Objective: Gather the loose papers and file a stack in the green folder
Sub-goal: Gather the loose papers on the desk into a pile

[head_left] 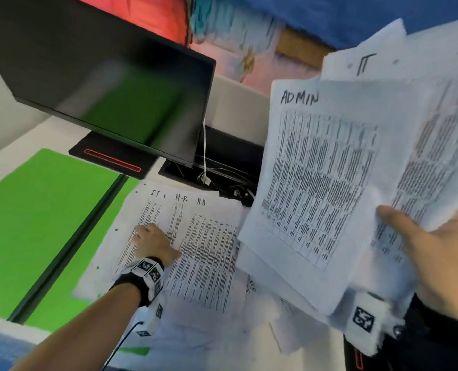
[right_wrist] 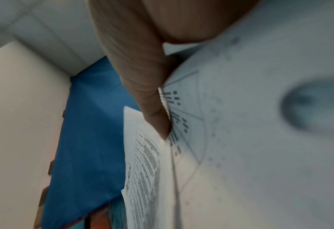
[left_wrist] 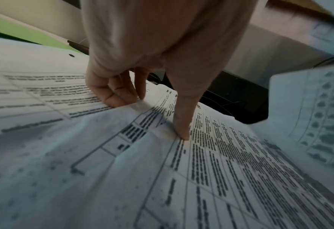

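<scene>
The green folder (head_left: pixel 35 223) lies open on the desk at the left. Printed loose papers (head_left: pixel 203 250), marked IT and H.R, lie spread across its right half and the desk. My left hand (head_left: pixel 152 242) is down on them. In the left wrist view its curled fingers (left_wrist: pixel 115 96) catch a sheet's edge, the thumb (left_wrist: pixel 181 124) presses down, and the paper (left_wrist: pixel 84 155) bulges between them. My right hand (head_left: pixel 410 231) holds a fanned stack of papers (head_left: pixel 316 170), marked ADMIN and IT, lifted above the desk at the right. The thumb (right_wrist: pixel 142 93) lies on top and the fingers are hidden beneath.
A black monitor (head_left: pixel 102 76) hangs over the folder's far edge, on its base (head_left: pixel 110 159). Behind the papers a cable opening (head_left: pixel 222 172) holds wires and a white cable (head_left: pixel 204 145). More crumpled sheets (head_left: pixel 249 330) lie at the desk's near edge.
</scene>
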`<state>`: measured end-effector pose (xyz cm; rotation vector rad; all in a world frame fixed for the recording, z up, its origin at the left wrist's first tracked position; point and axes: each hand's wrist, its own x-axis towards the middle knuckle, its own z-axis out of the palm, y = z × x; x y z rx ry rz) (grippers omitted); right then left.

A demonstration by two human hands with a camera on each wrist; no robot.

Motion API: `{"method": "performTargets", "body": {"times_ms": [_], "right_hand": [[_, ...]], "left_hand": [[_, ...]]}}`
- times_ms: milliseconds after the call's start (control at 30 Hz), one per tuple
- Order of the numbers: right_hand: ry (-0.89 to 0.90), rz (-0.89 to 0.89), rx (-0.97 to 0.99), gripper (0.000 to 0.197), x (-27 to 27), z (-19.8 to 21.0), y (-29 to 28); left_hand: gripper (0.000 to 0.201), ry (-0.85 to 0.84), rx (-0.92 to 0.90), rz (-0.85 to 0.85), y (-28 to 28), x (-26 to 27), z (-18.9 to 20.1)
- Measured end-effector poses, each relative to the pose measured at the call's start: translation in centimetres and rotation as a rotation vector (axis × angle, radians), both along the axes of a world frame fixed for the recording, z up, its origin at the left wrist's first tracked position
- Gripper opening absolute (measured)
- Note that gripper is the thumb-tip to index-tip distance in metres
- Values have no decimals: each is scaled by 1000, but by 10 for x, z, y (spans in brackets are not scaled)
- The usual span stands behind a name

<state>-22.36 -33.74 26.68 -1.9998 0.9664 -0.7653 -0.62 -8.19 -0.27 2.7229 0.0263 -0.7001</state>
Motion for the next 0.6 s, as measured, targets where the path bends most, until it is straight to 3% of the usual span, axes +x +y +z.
{"method": "performTargets", "body": {"times_ms": [100, 167, 333, 433, 533, 567, 600], "right_hand": [[-38, -49, 290, 56, -11, -13, -23], [-64, -80, 286, 64, -16, -21, -35], [-93, 75, 186, 11, 19, -8, 4], [18, 135, 362, 18, 38, -61, 17], [271, 110, 595, 21, 40, -147, 21], [327, 100, 656, 26, 36, -170, 24], [380, 87, 692, 33, 33, -184, 30]], "left_hand": [[119, -3, -87, 84, 1, 2, -1], [116, 42, -144, 101, 2, 4, 0], [52, 110, -255, -21, 4, 4, 7], [10, 86, -402, -46, 2, 3, 9], [24, 254, -715, 74, 4, -1, 9], [34, 347, -784, 155, 4, -4, 11], [56, 459, -843, 232, 3, -8, 15]]}}
